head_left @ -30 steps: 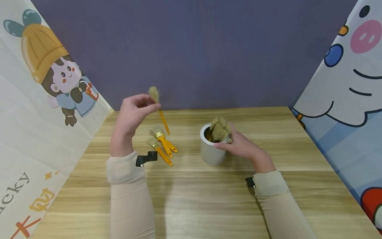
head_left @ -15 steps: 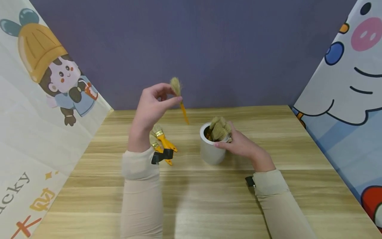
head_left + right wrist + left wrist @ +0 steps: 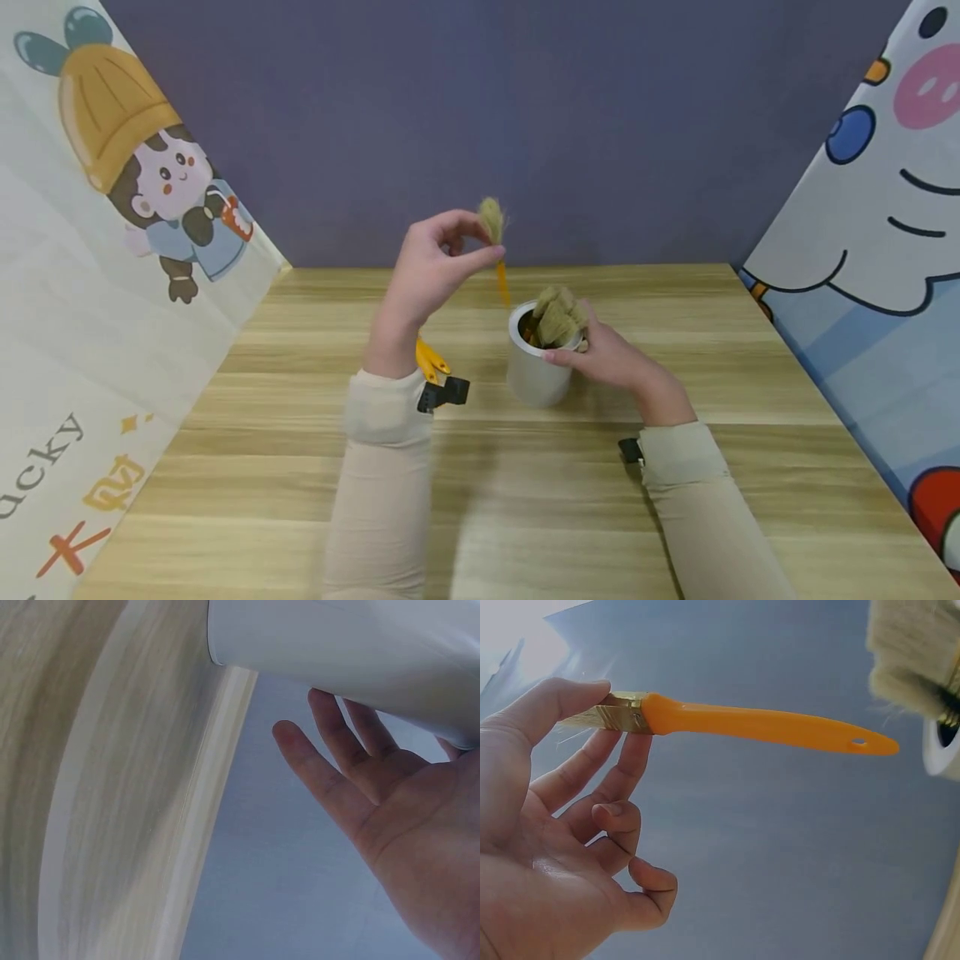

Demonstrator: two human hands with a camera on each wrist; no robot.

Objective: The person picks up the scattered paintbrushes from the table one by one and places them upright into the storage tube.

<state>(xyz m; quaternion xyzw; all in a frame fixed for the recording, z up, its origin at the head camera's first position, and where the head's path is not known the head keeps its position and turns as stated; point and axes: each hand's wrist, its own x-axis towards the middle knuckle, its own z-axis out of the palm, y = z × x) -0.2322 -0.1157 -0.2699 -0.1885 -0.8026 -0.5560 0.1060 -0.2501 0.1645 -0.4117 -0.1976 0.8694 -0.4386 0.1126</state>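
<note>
Between thumb and fingertips my left hand (image 3: 438, 267) pinches a paintbrush (image 3: 742, 726) by its brass-coloured ferrule. Its bristles point up and its orange handle hangs down in the head view, the tip close to the rim of a white cylindrical pot (image 3: 538, 379). Upright in the pot stands a bunch of brushes with pale bristles (image 3: 561, 321) at the top. My right hand (image 3: 611, 354) grips the pot from its right side, thumb at the front near the rim. In the right wrist view, its fingertips (image 3: 324, 701) touch the pot's wall.
Loose orange-handled brushes (image 3: 431, 360) lie on the wooden table (image 3: 285, 467), partly hidden behind my left wrist. A dark blue-grey panel (image 3: 480, 125) rises behind the table. Cartoon-printed panels (image 3: 180, 333) stand on the left and right sides.
My left hand has moved right with the pinched paintbrush, from above the loose brushes to beside the pot. The right hand stays on the pot.
</note>
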